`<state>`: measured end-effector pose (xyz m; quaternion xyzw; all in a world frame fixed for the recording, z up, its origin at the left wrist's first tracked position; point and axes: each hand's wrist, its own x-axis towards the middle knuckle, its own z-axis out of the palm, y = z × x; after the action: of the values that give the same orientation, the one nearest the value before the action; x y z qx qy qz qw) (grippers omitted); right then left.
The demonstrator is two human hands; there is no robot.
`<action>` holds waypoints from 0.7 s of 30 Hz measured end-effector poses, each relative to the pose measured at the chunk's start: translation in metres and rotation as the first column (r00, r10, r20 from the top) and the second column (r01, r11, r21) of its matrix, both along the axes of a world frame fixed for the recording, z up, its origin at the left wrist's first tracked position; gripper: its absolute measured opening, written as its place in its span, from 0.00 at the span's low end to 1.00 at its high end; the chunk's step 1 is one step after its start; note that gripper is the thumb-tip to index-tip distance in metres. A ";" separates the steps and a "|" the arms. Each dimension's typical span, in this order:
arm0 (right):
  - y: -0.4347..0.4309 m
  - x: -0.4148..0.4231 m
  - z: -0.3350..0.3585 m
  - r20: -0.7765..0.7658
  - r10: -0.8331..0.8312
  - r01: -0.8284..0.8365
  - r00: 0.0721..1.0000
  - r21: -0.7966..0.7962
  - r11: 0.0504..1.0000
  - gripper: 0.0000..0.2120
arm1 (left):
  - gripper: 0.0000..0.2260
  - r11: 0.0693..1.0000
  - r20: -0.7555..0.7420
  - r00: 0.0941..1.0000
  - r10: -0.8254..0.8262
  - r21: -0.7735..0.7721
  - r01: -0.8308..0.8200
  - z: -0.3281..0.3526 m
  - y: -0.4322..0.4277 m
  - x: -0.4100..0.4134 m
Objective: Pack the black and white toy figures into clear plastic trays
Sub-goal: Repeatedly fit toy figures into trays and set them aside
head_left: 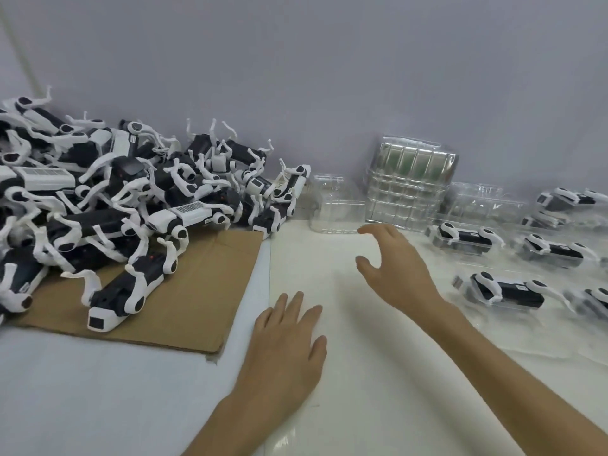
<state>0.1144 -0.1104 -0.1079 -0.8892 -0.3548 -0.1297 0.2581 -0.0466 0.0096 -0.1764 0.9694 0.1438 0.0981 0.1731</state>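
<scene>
A big heap of black and white toy figures (108, 192), shaped like robot dogs, fills the left side on a sheet of brown cardboard (184, 311). One figure (128, 291) lies apart at the heap's front. A single clear plastic tray (335, 209) stands by the wall, with a tall stack of trays (408, 185) to its right. My right hand (394, 264) hovers open just in front of the single tray, fingers spread, holding nothing. Flat on the white table lies my left hand (286, 340), empty, palm down.
Several figures packed in clear trays (506, 291) lie in rows at the right. More loose clear trays (483, 202) sit behind them against the grey wall. The white tabletop (345, 406) stretches between the cardboard and the packed trays.
</scene>
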 end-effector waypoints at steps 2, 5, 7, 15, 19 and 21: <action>0.027 0.023 0.001 0.006 -0.013 0.013 1.000 -0.079 0.997 0.24 | 0.23 1.000 0.010 1.000 0.000 0.017 0.000 -0.002 0.001 0.001; 0.063 0.055 0.002 0.047 -0.027 0.034 0.999 -0.167 0.985 0.28 | 0.24 0.999 0.007 1.000 -0.004 0.039 0.004 -0.003 0.002 0.005; 0.081 0.072 0.001 0.056 -0.060 0.070 0.997 -0.201 0.977 0.30 | 0.24 1.000 0.001 1.000 -0.007 0.023 0.007 -0.004 0.003 0.007; 0.098 0.107 -0.013 0.187 -0.154 0.190 0.970 -0.194 0.962 0.23 | 0.22 0.999 -0.053 0.998 -0.046 -0.017 0.046 0.005 0.002 0.006; 0.090 0.095 -0.007 0.224 -0.061 0.103 0.973 -0.181 0.978 0.14 | 0.26 0.999 -0.045 0.998 -0.041 -0.033 0.040 0.001 0.006 0.013; 0.080 0.082 -0.006 0.193 0.003 0.029 0.981 -0.163 0.986 0.14 | 0.24 0.997 -0.001 1.000 -0.021 -0.069 0.021 -0.004 0.008 0.014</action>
<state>0.1963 -0.0308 -0.1137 -0.8931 -0.3819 -0.1869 0.1472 -0.0324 0.0178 -0.1807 0.9644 0.1371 0.0903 0.2073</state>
